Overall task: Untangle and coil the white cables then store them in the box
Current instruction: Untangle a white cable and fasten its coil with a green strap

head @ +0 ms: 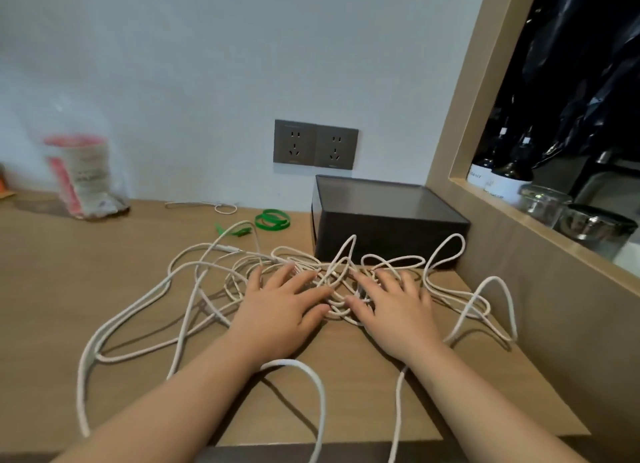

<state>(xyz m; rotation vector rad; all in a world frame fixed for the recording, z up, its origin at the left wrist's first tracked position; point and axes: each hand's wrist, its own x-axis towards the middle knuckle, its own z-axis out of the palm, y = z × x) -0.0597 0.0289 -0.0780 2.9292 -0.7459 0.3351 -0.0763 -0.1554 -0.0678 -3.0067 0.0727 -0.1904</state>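
Observation:
A tangle of white cables (194, 289) sprawls across the wooden desk (52, 289), with loops reaching the front edge and rising against the box. My left hand (280, 306) lies flat on the left part of the knot, fingers spread and straight. My right hand (394, 306) lies flat on the right part, fingers spread over the cables. Neither hand grips a cable. A dark grey box (388, 220) stands behind the tangle at the back right, against the wall.
Green ties (272, 220) lie behind the tangle, and a short white cord (207, 206) lies near the wall. A pink and white plastic bag (81, 175) stands at the back left. Two wall sockets (315, 144) sit above the box. A wooden-framed niche (540, 234) with bottles and jars borders the right.

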